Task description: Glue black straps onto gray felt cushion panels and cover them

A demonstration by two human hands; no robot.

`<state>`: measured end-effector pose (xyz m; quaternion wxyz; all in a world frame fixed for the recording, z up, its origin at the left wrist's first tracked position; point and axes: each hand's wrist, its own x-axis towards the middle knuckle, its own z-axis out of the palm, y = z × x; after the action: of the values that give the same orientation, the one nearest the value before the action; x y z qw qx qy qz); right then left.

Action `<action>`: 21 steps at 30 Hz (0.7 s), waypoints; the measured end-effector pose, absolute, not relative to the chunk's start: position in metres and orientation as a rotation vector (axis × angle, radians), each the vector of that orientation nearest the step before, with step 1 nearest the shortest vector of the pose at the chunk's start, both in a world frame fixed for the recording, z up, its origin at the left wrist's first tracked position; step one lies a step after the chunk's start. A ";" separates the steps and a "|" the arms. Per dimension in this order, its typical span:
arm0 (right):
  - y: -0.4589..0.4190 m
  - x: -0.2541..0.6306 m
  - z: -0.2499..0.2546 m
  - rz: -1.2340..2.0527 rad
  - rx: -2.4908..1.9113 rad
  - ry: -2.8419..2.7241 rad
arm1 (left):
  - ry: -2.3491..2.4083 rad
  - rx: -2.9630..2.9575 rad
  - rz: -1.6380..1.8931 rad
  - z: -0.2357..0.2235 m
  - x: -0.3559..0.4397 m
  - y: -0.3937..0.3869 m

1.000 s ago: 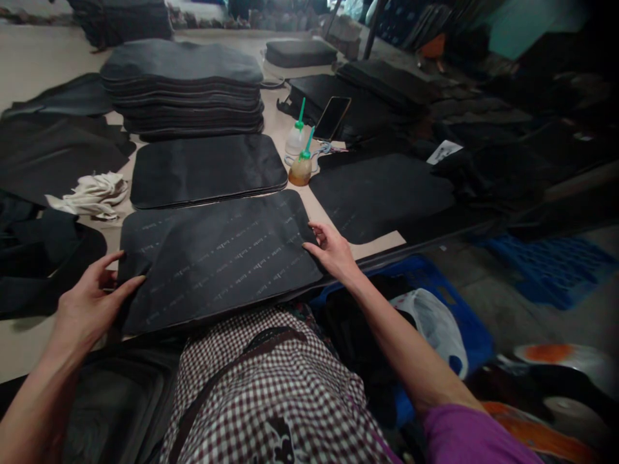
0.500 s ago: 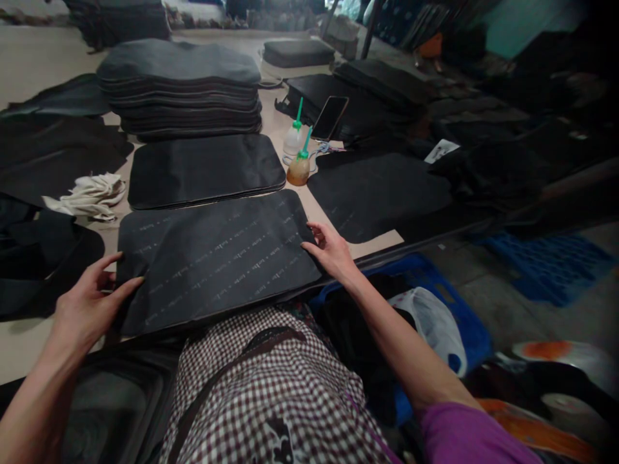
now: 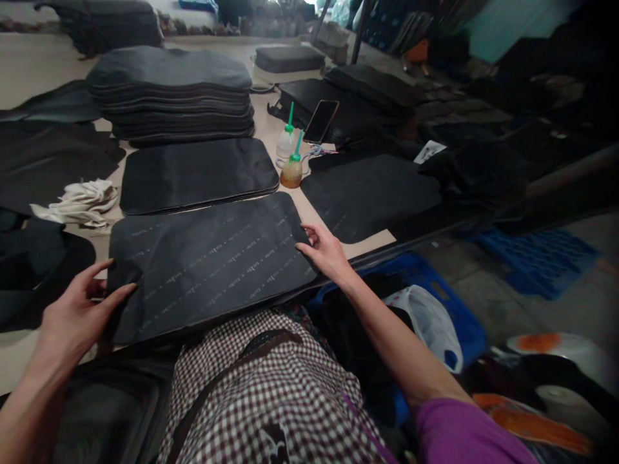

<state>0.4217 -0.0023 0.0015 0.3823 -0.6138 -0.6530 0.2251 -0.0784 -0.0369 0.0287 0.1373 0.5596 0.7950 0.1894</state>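
A black rounded panel with rows of small pale print [image 3: 213, 267] lies flat at the table's front edge. My left hand [image 3: 80, 309] pinches its left edge, thumb on top and fingers along the side. At the opposite edge, my right hand [image 3: 326, 253] has its thumb and fingertips on the panel's rim. Just behind lies a thin stack of plain black panels [image 3: 198, 174]. Two squeeze bottles with green spouts stand right of that stack: one holds amber liquid [image 3: 291, 175], the other looks whitish [image 3: 284, 143].
A tall stack of black pieces [image 3: 171, 96] stands farther back. Crumpled white cloth [image 3: 82, 201] lies at left, a phone [image 3: 322, 121] beyond the bottles. Black sheet material [image 3: 372, 190] covers the table at right. Below that edge sits a blue crate [image 3: 430, 277] with a white plastic bag [image 3: 430, 322].
The whole view has shifted slightly, so the table's things appear a little farther left. Both hands keep their places at the printed panel's edges.
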 end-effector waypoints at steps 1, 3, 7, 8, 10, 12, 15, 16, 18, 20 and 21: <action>-0.002 0.422 0.002 0.585 -1.558 -1.657 | 2.301 1.616 0.544 0.029 -0.078 -0.037; -0.001 0.423 0.001 0.598 -1.549 -1.654 | 2.312 1.625 0.515 0.030 -0.078 -0.037; 0.000 0.425 -0.001 0.589 -1.537 -1.648 | 2.333 1.595 0.496 0.033 -0.076 -0.037; 0.000 0.425 -0.002 0.584 -1.535 -1.643 | 2.335 1.583 0.505 0.033 -0.074 -0.038; 0.000 0.425 -0.005 0.573 -1.536 -1.626 | 2.329 1.565 0.538 0.035 -0.072 -0.039; 0.000 0.425 -0.008 0.566 -1.540 -1.613 | 2.329 1.550 0.575 0.037 -0.069 -0.039; 0.001 0.424 -0.011 0.556 -1.552 -1.599 | 2.337 1.544 0.593 0.041 -0.067 -0.040; 0.001 0.424 -0.012 0.554 -1.555 -1.598 | 2.339 1.545 0.588 0.042 -0.067 -0.040; 0.002 0.424 -0.012 0.549 -1.558 -1.595 | 2.335 1.556 0.574 0.042 -0.068 -0.041; 0.002 0.423 -0.013 0.543 -1.558 -1.591 | 2.332 1.577 0.584 0.040 -0.070 -0.041; 0.002 0.423 -0.013 0.540 -1.559 -1.590 | 2.329 1.590 0.591 0.038 -0.072 -0.042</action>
<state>0.4233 0.0017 -0.0125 0.4125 -0.6200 -0.6320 0.2147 -0.0721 -0.0417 0.0382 0.1299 0.5471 0.8015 0.2034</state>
